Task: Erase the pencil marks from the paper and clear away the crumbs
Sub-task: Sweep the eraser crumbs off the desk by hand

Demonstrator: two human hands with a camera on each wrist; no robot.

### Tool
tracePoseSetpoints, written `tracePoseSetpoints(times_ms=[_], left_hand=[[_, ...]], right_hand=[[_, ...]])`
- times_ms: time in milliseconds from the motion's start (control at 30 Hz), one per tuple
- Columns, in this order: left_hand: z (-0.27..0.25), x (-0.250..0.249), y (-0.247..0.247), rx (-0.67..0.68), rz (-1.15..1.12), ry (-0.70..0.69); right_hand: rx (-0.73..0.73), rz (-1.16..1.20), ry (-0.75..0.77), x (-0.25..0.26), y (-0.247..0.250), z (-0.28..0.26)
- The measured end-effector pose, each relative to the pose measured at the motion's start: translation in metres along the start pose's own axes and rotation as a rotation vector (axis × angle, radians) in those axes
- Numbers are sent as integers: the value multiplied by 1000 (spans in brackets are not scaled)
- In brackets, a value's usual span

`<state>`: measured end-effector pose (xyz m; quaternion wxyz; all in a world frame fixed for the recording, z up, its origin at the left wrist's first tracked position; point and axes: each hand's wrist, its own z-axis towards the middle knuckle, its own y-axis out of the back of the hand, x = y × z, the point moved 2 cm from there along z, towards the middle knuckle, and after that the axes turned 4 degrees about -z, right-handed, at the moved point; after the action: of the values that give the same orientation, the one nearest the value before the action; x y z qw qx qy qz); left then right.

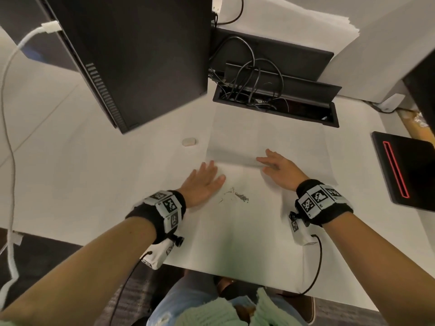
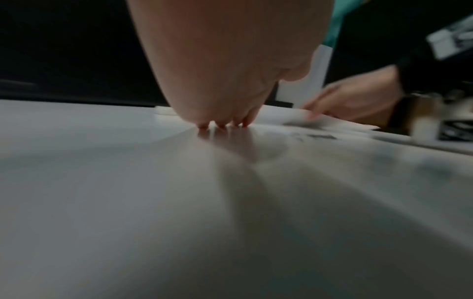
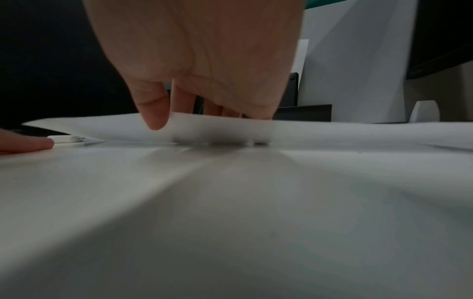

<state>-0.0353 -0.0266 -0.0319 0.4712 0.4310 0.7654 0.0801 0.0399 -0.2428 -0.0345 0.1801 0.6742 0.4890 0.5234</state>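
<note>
Two white sheets lie on the desk. The near sheet (image 1: 237,231) carries a patch of grey pencil marks and crumbs (image 1: 235,196), also seen blurred in the left wrist view as marks (image 2: 320,136). My left hand (image 1: 204,182) rests flat on this sheet just left of the marks, fingertips (image 2: 222,125) down on it. My right hand (image 1: 275,165) lies with straight fingers at the slightly lifted near edge of the far sheet (image 1: 270,137); that edge (image 3: 217,129) hides its fingertips. A white eraser (image 1: 189,141) lies loose left of the far sheet, held by neither hand.
A black monitor (image 1: 131,55) overhangs the back left. An open cable well (image 1: 275,100) with wires sits right behind the far sheet. A black device with a red stripe (image 1: 404,170) lies at the right. A white cable (image 1: 9,90) runs down the left.
</note>
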Motion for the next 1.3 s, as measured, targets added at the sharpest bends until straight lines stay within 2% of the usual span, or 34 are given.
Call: tracePoseSetpoints(times_ms=[67, 133, 200, 267, 333, 400, 433, 500, 567, 667, 733, 800, 900, 967, 1067, 1133, 1233, 1300], left_hand=[[-3, -3, -19, 110, 12, -58], [-11, -7, -26, 131, -137, -101], [-18, -5, -18, -21, -250, -112], [-23, 9, -4, -231, -194, -80], [-26, 30, 8, -330, -85, 66], [-27, 43, 8, -268, -7, 189], [-28, 43, 4, -210, 34, 198], [-27, 34, -13, -92, 85, 139], [-26, 19, -33, 3, 94, 62], [-31, -2, -54, 109, -24, -40], [-37, -9, -52, 90, -263, -88], [-44, -5, -40, -49, -429, -93], [-51, 15, -20, -292, -362, -71], [-49, 30, -10, -363, -248, -2], [-43, 41, -9, -354, -111, 170], [-38, 39, -16, -300, -27, 223], [-30, 25, -30, -215, 44, 203], [-25, 14, -37, -179, 68, 172]], right_hand=[[26, -86, -15, 0, 0, -1], [58, -202, -19, 2, -1, -2], [92, -319, -28, 5, -2, -3], [100, -376, -20, 9, -3, -4], [55, -297, 37, 13, -6, -7], [9, -84, 128, 17, -13, -13], [10, 21, 164, 20, -17, -17], [47, 155, 192, 26, -23, -24], [92, 169, 199, 33, -25, -27], [141, 167, 191, 40, -25, -26], [166, 184, 171, 41, -24, -25], [198, 183, 158, 43, -26, -25], [289, 129, 139, 49, -35, -26], [349, 56, 152, 50, -44, -28], [429, 3, 173, 48, -55, -39], [455, 94, 167, 47, -54, -49], [318, 317, 108, 46, -38, -61], [206, 357, 58, 40, -23, -62]])
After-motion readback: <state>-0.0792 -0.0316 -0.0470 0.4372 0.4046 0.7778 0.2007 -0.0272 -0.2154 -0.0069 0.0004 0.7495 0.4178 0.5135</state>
